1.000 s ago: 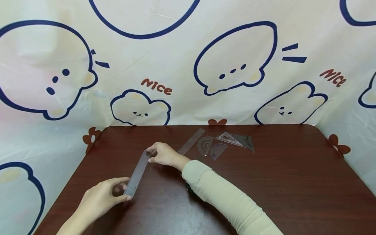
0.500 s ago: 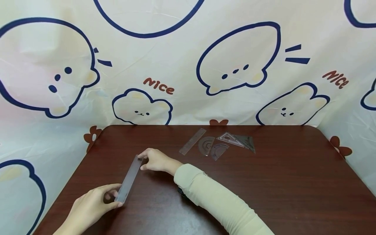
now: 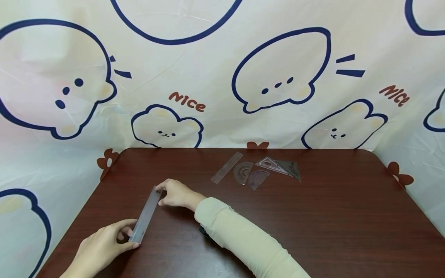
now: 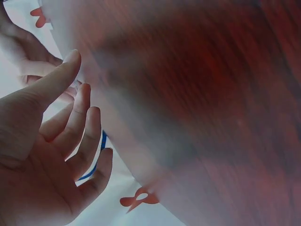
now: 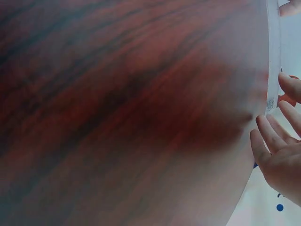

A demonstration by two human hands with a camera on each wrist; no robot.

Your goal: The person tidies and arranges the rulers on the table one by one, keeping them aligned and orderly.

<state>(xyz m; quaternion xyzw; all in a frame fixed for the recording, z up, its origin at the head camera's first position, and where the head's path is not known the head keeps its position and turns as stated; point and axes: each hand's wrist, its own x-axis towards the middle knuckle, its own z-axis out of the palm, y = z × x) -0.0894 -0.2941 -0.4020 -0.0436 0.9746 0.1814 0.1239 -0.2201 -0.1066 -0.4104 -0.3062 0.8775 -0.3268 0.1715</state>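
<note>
A long, flat, translucent plastic piece (image 3: 145, 216) slants between both hands over the left part of the table; whether it is a ruler or a thin case I cannot tell. My left hand (image 3: 104, 241) holds its near end between thumb and fingers. At the far end, my right hand (image 3: 179, 194) grips it by thumb and fingertips. In the right wrist view the clear piece (image 5: 273, 61) appears edge-on, with a small printed mark near the right fingers (image 5: 270, 136). The left wrist view shows my left hand (image 4: 42, 141) from the palm side.
Farther back on the brown table (image 3: 330, 216) lie a clear ruler (image 3: 226, 168), a round-edged protractor (image 3: 242, 172) and another protractor (image 3: 259, 179). Beside them a clear set square (image 3: 272, 166) overlaps a darker one (image 3: 292, 168). A patterned cloth (image 3: 215, 77) hangs behind.
Both hands have shifted left and toward me, carrying the translucent piece along between them. The right wrist no longer covers the clear ruler's lower end.
</note>
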